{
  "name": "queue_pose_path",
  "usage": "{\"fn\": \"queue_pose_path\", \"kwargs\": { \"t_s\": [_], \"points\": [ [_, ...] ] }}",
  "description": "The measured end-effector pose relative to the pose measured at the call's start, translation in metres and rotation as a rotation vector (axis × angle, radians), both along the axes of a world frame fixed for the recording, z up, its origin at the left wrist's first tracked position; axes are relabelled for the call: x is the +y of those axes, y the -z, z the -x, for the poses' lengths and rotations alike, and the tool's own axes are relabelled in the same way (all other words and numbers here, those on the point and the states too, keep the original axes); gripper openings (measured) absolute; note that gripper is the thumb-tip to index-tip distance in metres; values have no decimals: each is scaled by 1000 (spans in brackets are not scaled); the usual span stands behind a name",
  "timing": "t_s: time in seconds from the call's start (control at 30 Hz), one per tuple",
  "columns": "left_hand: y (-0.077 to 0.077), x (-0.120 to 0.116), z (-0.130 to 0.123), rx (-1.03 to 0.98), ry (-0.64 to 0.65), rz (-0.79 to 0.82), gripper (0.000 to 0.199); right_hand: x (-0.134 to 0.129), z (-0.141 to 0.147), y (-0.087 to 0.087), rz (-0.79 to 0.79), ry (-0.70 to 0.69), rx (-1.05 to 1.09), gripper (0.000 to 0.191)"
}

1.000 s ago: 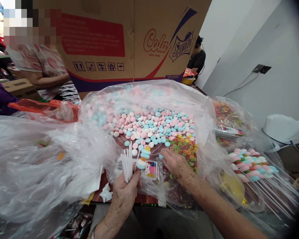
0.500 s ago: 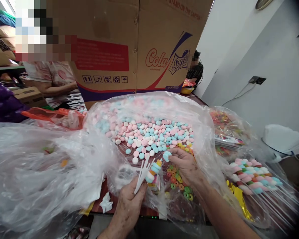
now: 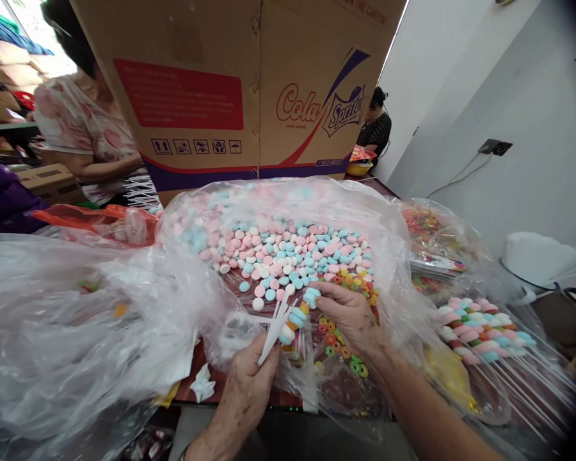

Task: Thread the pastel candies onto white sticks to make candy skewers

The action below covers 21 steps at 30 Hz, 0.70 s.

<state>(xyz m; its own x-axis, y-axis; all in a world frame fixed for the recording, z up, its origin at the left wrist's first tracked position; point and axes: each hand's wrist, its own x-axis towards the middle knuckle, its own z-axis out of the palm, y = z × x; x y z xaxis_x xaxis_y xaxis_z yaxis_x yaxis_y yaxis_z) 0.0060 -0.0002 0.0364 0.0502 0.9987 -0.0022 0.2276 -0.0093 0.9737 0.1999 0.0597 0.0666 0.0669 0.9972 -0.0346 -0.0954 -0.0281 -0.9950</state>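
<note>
My left hand (image 3: 250,378) is closed around a bundle of white sticks (image 3: 274,330), one of which carries a row of candies (image 3: 290,325) in blue, white and orange. Between the thumb and fingers of my right hand (image 3: 348,314) is a blue marshmallow (image 3: 311,296), at the upper end of that row. Behind both hands, pink, blue and white marshmallows (image 3: 292,256) lie spread in a clear plastic bag (image 3: 388,250). Ring-shaped gummy candies (image 3: 338,339) in green, orange and yellow lie beside and below my right hand.
A large cardboard carton (image 3: 196,109) stands behind the bag. Finished candy skewers (image 3: 484,333) lie at the right. Crumpled clear plastic (image 3: 77,333) covers the left side, near a red bag (image 3: 96,221). One person (image 3: 84,134) sits at the left, another (image 3: 377,125) at the back.
My right hand has moved left and slightly down, bringing the blue marshmallow from beside the candy row to its upper end. My left hand keeps its hold on the sticks.
</note>
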Motion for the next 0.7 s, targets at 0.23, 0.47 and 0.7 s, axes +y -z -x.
{"fn": "queue_pose_path", "kwargs": {
  "t_s": [0.23,0.47,0.7],
  "points": [
    [5,-1,1,-54,-53,15,23,-5,-5,-3,-249,-117,-426,28],
    [5,0,1,-19,-33,8,26,-12,5,6,-440,-171,-581,33],
    [4,-1,2,0,-55,-25,28,-15,17,12,-485,-169,-559,34]
  ]
}}
